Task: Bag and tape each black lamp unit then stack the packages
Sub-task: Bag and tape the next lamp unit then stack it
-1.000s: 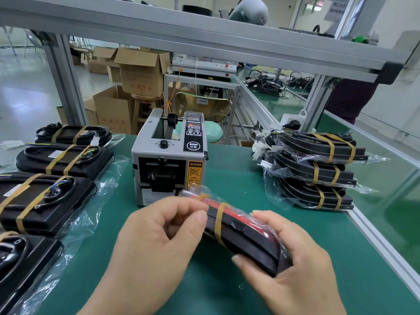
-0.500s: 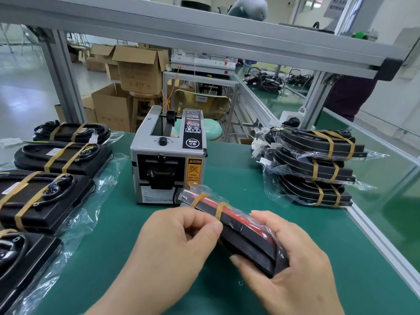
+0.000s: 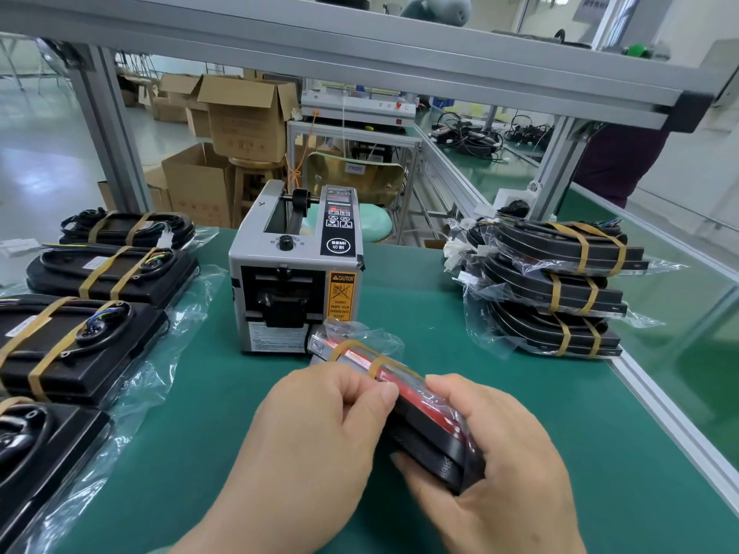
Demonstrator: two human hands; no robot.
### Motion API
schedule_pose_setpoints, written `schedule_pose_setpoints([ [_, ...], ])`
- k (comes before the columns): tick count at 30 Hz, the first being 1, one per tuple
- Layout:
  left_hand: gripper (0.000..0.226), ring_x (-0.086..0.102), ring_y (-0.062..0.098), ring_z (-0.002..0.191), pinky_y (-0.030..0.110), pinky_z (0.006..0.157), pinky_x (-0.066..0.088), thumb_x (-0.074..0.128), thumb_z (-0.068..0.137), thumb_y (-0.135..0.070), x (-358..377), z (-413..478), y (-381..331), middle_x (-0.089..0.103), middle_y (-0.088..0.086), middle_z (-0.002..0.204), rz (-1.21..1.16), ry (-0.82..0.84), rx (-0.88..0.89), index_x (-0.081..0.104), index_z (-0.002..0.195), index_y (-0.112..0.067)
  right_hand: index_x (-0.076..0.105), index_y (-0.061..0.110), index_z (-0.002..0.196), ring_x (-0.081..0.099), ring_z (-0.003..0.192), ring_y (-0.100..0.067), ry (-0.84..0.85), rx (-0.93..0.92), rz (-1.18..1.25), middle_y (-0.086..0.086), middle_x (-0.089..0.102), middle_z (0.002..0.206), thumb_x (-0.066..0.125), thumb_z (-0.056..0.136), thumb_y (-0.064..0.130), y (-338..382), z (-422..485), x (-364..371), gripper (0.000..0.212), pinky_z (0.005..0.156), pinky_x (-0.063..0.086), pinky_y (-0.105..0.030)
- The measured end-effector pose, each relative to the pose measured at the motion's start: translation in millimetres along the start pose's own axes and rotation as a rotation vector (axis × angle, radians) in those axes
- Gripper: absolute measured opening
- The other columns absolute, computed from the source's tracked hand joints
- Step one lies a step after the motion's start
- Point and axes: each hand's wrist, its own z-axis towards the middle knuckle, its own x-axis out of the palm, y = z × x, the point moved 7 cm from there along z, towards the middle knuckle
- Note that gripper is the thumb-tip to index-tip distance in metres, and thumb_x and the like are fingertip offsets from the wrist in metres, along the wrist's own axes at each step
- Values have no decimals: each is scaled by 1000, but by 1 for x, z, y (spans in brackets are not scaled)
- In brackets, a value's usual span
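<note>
The table (image 3: pixel 420 297) is carrying a row of banded black lamp units (image 3: pixel 100 273) along its left side and a stack of three bagged packages (image 3: pixel 556 289) at its right edge. A tape dispenser (image 3: pixel 296 273) is standing between them. Just before it, a bagged lamp unit (image 3: pixel 432 425) is being held tilted above the table: the grip of the left hand (image 3: pixel 320 441) is pinching its upper edge, while that of the right hand (image 3: pixel 500 465) is curling round its near end.
</note>
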Motion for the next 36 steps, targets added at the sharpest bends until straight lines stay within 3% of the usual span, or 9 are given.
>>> schedule_pose_setpoints([
  [3,33,47,-1,50,15,52,39,52,85,-45,0,-1,-1,51,-20,48,18,-1,-21,57,64,-20,57,28,112,57,94,-6,-8,-1,-1,23,56,105,67,60,45,0,-1,1,56,83,44,-24],
  [9,26,36,1,33,9,38,30,63,83,-30,-9,0,1,40,-14,35,-160,-26,-75,64,61,-17,56,30,111,56,92,-4,7,35,-10,23,57,102,72,55,44,-5,0,0,60,81,44,-22],
  [12,21,38,0,36,8,41,33,66,81,-30,-7,0,2,43,-15,38,-173,13,-73,69,62,-20,65,23,109,56,91,-5,1,47,-22,22,58,101,74,54,43,-6,0,-1,58,80,44,-24],
  [16,7,41,-2,39,6,42,34,67,72,-36,-2,1,-1,51,-13,44,-182,59,-69,69,70,-42,66,20,108,57,91,-5,6,52,-11,22,58,101,70,58,45,-5,0,0,56,80,45,-25],
  [22,14,37,0,35,8,38,29,64,75,-34,3,4,0,45,-15,39,-138,71,-42,63,63,-40,67,21,108,57,91,-6,22,62,-10,19,61,100,66,59,47,-4,1,0,55,79,45,-27],
  [28,10,38,1,36,10,39,30,63,77,-33,1,3,-3,47,-15,40,-103,79,43,62,68,-38,54,33,112,56,94,-4,38,60,11,24,58,102,65,59,48,-3,3,0,57,80,45,-26],
  [36,2,44,1,43,8,46,34,60,68,-38,-4,2,-11,53,-22,55,-53,-21,139,61,70,-38,53,36,112,56,94,-2,46,74,9,18,54,112,77,52,40,-7,1,0,65,81,44,-25],
])
